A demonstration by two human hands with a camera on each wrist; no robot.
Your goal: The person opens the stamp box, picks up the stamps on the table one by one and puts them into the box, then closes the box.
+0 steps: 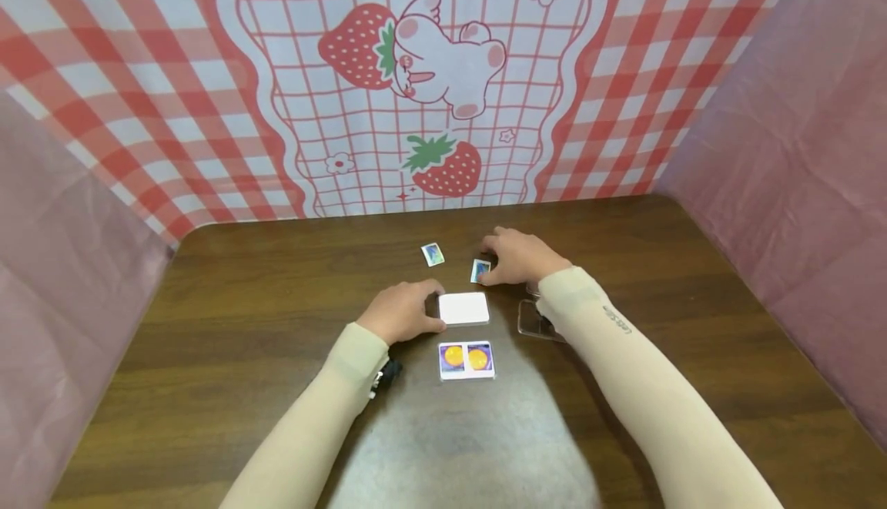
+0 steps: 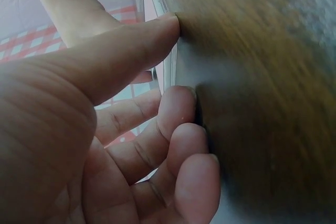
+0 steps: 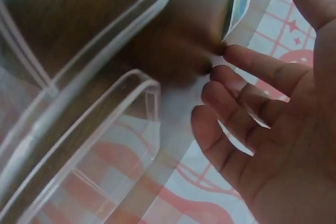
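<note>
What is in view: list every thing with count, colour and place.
Table: one, brown, under the hands
Patterned cloth: one, red and white, behind table
Side drapes: two, pink, left and right
White case: one, white, mid-table
Small cards: two, blue-green and white, beyond white case
Picture case: one, purple and yellow, nearer than white case
Clear cases: two, transparent, right of white case
Sleeves: two, cream, forearms
Left hand: one, bare, at white case
Right hand: one, bare, at a small card

Brown wood-grain desk backed by red-checked strawberry-print cloth, flanked by pink drapes; pale glare reflected near front.
</note>
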